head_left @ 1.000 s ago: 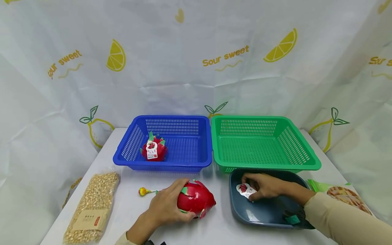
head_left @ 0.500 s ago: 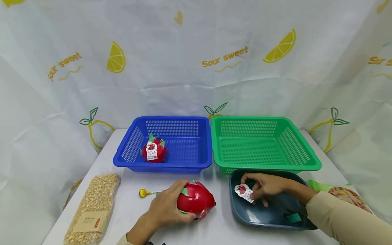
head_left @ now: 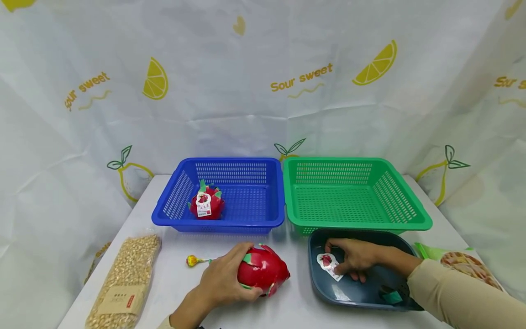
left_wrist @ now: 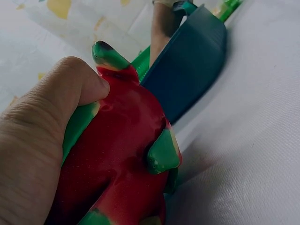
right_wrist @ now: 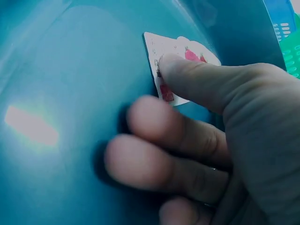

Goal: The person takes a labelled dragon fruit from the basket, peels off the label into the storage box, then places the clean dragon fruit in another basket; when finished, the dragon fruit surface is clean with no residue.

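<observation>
My left hand grips a red dragon fruit with green-tipped scales on the white table. In the left wrist view the thumb lies along the dragon fruit. Inside the dark blue basin, my right hand holds a white label printed with a dragon fruit picture. The right wrist view has the thumb over one end of the label, low over the basin floor; the index finger is hidden there. Its other fingers are curled below the thumb.
A blue basket holds another labelled dragon fruit. Beside it stands a green basket. At left lie a bag of beige kernels and a lollipop. A green-edged food packet lies right of the basin.
My right hand has shifted slightly within the basin, and the label has tilted and moved a little toward me. The left hand and its dragon fruit have stayed in place.
</observation>
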`<state>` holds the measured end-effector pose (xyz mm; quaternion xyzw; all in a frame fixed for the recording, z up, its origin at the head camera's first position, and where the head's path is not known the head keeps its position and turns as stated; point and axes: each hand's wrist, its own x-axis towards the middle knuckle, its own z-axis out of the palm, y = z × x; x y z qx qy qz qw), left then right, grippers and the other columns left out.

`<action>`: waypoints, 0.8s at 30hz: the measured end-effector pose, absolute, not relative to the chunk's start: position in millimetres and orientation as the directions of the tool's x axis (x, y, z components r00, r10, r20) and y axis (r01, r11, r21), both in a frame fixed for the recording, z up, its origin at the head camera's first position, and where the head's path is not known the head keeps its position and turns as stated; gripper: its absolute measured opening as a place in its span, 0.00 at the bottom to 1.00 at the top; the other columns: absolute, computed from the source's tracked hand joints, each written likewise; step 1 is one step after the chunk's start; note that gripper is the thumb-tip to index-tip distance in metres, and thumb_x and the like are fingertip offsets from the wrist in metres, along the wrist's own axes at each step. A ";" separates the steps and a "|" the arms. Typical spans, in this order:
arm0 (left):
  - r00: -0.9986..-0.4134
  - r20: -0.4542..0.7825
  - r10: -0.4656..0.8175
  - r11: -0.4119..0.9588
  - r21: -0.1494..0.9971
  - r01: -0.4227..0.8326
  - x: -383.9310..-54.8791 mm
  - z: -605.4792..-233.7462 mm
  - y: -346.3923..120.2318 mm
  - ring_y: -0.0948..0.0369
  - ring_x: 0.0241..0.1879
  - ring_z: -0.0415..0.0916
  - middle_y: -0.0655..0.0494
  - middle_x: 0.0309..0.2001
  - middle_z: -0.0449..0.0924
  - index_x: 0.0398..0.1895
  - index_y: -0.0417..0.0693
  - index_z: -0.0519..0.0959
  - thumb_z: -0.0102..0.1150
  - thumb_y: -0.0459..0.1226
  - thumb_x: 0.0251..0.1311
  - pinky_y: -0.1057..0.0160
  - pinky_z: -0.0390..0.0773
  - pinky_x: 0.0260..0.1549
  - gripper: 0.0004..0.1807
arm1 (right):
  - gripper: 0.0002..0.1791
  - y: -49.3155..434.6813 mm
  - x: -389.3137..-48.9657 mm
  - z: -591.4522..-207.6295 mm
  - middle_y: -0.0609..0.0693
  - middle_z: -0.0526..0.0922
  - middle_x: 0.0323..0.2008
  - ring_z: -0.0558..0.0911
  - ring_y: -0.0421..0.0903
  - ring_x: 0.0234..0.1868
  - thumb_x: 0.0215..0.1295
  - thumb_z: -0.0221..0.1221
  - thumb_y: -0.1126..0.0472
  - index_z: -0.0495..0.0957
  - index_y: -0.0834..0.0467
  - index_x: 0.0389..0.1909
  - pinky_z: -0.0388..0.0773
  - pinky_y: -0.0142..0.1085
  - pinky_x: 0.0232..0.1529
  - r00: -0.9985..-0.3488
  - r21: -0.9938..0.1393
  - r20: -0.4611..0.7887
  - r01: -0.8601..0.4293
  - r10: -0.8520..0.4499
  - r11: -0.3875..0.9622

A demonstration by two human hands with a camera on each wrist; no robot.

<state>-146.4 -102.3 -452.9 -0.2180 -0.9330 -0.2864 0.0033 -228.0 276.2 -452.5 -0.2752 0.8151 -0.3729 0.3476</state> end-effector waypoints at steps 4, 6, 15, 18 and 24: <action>-0.905 0.137 0.402 0.741 0.532 0.410 -145.8 -452.9 -102.9 0.56 0.50 0.74 0.59 0.57 0.72 0.66 0.52 0.65 0.71 0.62 0.37 0.59 0.81 0.34 0.51 | 0.21 276.0 -228.0 -449.3 0.50 0.76 0.10 0.76 0.45 0.08 0.60 0.67 0.57 0.68 0.52 0.49 0.74 0.43 0.08 -0.653 -0.752 -0.344 -0.239 -0.675 0.614; -0.904 0.145 0.403 0.742 0.527 0.415 -145.5 -453.1 -103.0 0.56 0.50 0.74 0.60 0.57 0.72 0.66 0.52 0.65 0.70 0.62 0.37 0.59 0.81 0.34 0.51 | 0.21 276.1 -228.1 -447.4 0.51 0.77 0.10 0.77 0.46 0.09 0.61 0.66 0.56 0.68 0.52 0.50 0.75 0.42 0.08 -0.665 -0.739 -0.348 -0.239 -0.661 0.630; -0.898 0.181 0.400 0.740 0.514 0.434 -145.1 -455.2 -101.9 0.59 0.49 0.74 0.62 0.57 0.72 0.66 0.53 0.65 0.68 0.63 0.38 0.57 0.81 0.36 0.50 | 0.23 280.0 -220.7 -410.9 0.53 0.81 0.19 0.80 0.51 0.13 0.63 0.64 0.58 0.67 0.57 0.55 0.75 0.37 0.12 -0.626 -0.750 -0.380 -0.222 -0.681 0.623; -0.894 0.195 0.402 0.738 0.509 0.443 -145.2 -456.1 -101.4 0.59 0.48 0.75 0.62 0.57 0.72 0.65 0.53 0.65 0.68 0.63 0.38 0.58 0.81 0.35 0.49 | 0.23 284.5 -214.6 -389.6 0.55 0.83 0.22 0.81 0.55 0.15 0.65 0.62 0.59 0.66 0.59 0.57 0.75 0.38 0.13 -0.595 -0.789 -0.370 -0.205 -0.714 0.580; -0.895 0.191 0.403 0.739 0.508 0.442 -144.6 -455.5 -102.8 0.58 0.47 0.75 0.62 0.57 0.72 0.65 0.53 0.66 0.68 0.63 0.38 0.59 0.81 0.35 0.49 | 0.23 305.9 -207.7 -344.0 0.58 0.83 0.31 0.82 0.56 0.21 0.70 0.55 0.65 0.63 0.62 0.62 0.77 0.41 0.17 -0.585 -0.853 -0.205 -0.286 -0.785 0.436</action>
